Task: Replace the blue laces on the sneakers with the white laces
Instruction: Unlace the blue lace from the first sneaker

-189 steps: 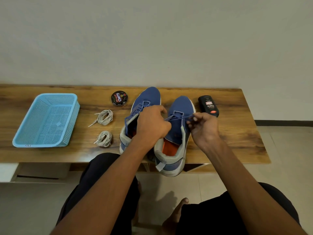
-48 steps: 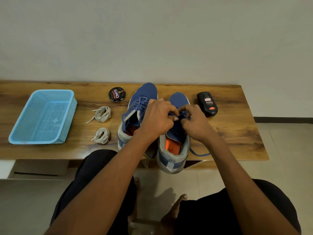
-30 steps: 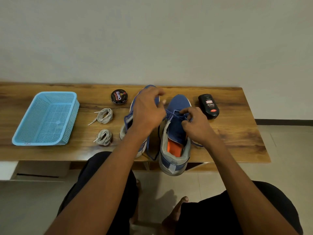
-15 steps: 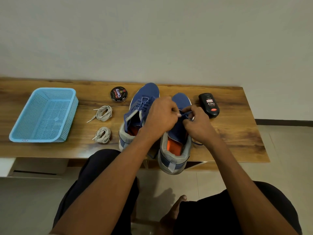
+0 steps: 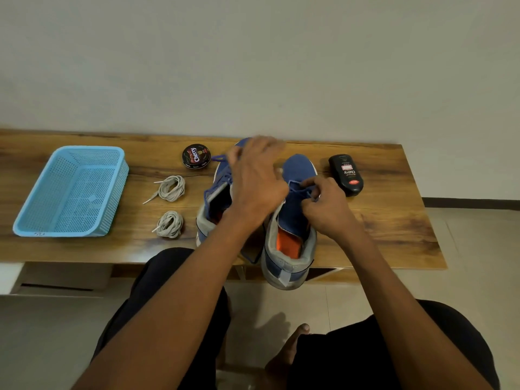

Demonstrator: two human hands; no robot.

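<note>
Currently both sneakers sit on the wooden surface (image 5: 394, 220), toes toward the wall, heels at the near edge. Right sneaker (image 5: 292, 220) overhangs that edge a bit; orange insole visible. Left sneaker (image 5: 216, 198) is mostly hidden behind the left hand (image 5: 256, 187).

Right hand (image 5: 326, 209): fingers curled, pinching the blue lace (image 5: 298, 187) at the lowest eyelets near the toe of the right sneaker. Upper eyelets on that shoe look unlaced. A loose stretch of blue lace hangs between the two heels.

Left hand is raised over the left sneaker, motion-blurred, fingers loosely bent. A blue strand runs out by its fingertips toward the tin, so it looks held, but the blur hides the grip itself.

Two coiled white laces (image 5: 171, 188) (image 5: 168, 223) lie left of the sneakers, one behind the other, apart from each other. Blue mesh basket (image 5: 112, 170) at far left. Round polish tin (image 5: 196, 156) behind the coils; black polish bottle (image 5: 346, 174) just right of the right sneaker's toe.
</note>
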